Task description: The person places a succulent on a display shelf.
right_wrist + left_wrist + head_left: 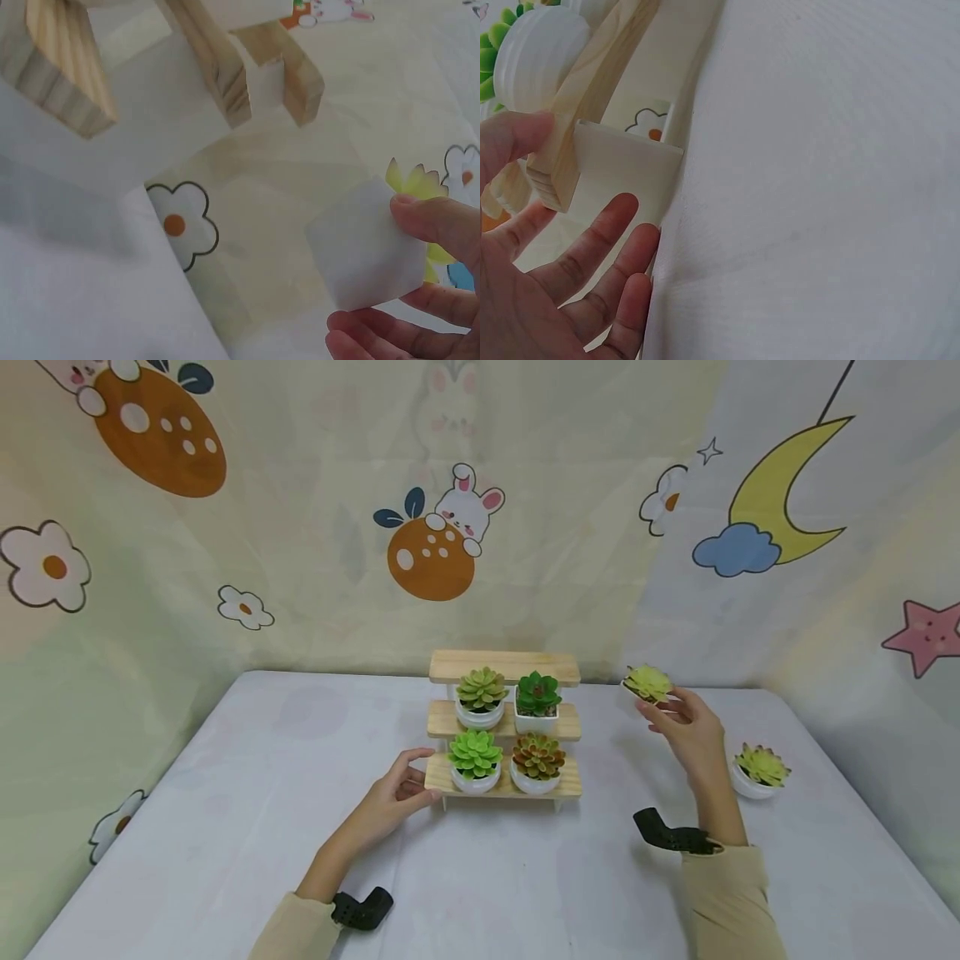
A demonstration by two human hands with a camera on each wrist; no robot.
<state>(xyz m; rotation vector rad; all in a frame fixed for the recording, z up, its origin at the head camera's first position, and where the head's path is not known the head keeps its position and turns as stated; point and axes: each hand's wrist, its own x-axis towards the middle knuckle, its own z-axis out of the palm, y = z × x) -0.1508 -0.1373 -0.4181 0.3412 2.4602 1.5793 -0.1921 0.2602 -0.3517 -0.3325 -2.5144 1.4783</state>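
With my right grip (686, 727) I hold a yellow-green succulent (649, 683) by its square white pot (364, 247), above the bench (562, 877), to the right of the wooden stand (504, 667) and apart from it. My left grip (393, 792) pinches the left end of the stand's lowest board. Four potted succulents (482, 689) occupy the lower two tiers, two on each. Another potted plant (761, 770) sits right of my right forearm.
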